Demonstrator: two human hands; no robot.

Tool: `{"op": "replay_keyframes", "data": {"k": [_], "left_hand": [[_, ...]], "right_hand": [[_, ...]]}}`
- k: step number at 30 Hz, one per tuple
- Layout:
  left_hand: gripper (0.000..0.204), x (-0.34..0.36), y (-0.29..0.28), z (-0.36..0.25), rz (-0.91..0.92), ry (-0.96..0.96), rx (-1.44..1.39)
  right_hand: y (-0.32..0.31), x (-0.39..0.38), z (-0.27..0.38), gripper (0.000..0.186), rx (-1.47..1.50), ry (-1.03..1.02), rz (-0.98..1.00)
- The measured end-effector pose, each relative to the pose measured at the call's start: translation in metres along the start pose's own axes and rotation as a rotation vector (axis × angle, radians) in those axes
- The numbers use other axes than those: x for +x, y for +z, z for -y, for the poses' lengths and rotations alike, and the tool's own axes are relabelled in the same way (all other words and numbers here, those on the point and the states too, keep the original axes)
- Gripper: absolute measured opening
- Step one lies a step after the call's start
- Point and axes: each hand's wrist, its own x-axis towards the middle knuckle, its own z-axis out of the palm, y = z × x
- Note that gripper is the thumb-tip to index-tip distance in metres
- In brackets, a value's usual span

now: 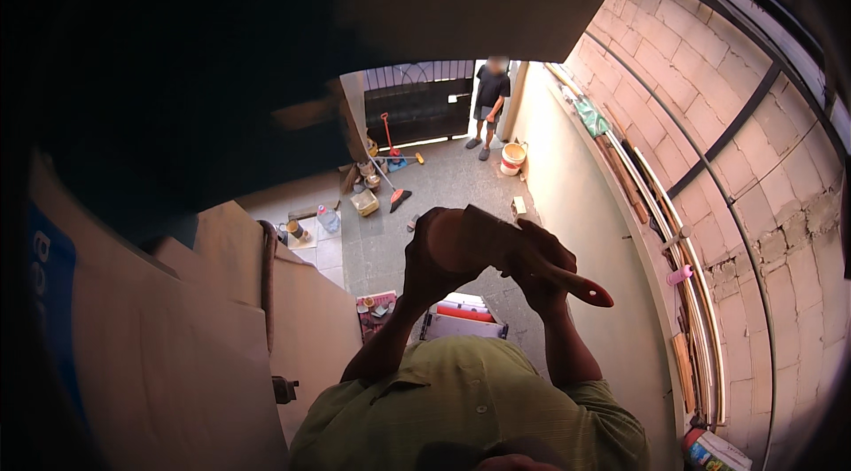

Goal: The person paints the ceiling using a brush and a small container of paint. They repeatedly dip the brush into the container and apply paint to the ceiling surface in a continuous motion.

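My left hand (pixel 419 260) is wrapped round a round tub (pixel 450 245) with a pale inside, raised in front of my chest. In my right hand (pixel 542 272) is a paintbrush (pixel 574 281), its wooden handle with a red, holed end pointing to the right. The flat brush head is at the tub's right rim; I cannot tell whether it touches. What the tub holds is too dim to make out.
Far below are a broom (pixel 400 199), a yellowish container (pixel 364 202), a white bucket (pixel 513 158) and a clear bottle (pixel 328 220). A person (pixel 491 103) stands by the dark gate (pixel 417 108). Pipes and boards (pixel 660 214) lie along the right wall.
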Motion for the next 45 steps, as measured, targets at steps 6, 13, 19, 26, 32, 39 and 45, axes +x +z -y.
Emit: {"op": "replay_keyframes", "data": {"k": [6, 13, 19, 26, 32, 39, 45], "left_hand": [[0.095, -0.002, -0.001, 0.001, 0.008, -0.014, -0.018], [0.094, 0.003, 0.002, 0.003, -0.001, -0.01, -0.043], [0.094, 0.006, 0.002, 0.0, -0.015, -0.052, -0.05], [0.094, 0.009, -0.002, 0.001, -0.009, 0.013, -0.04], [0.093, 0.009, -0.003, 0.0, 0.01, -0.014, -0.018], [0.091, 0.011, -0.005, 0.006, 0.002, -0.009, -0.065], [0.09, 0.014, -0.003, 0.003, -0.006, -0.025, -0.093]], "right_hand": [[0.0, -0.003, -0.009, 0.049, 0.093, 0.035, -0.059], [-0.002, -0.001, -0.011, 0.045, 0.108, 0.023, -0.037], [-0.002, 0.005, -0.009, 0.044, 0.022, -0.06, 0.0], [0.002, 0.009, -0.016, 0.042, 0.03, -0.182, -0.041], [0.006, 0.004, -0.016, 0.041, 0.018, -0.152, -0.066], [0.005, 0.001, -0.024, 0.039, -0.095, -0.222, 0.005], [0.005, 0.001, -0.03, 0.033, 0.045, -0.116, -0.126]]}}
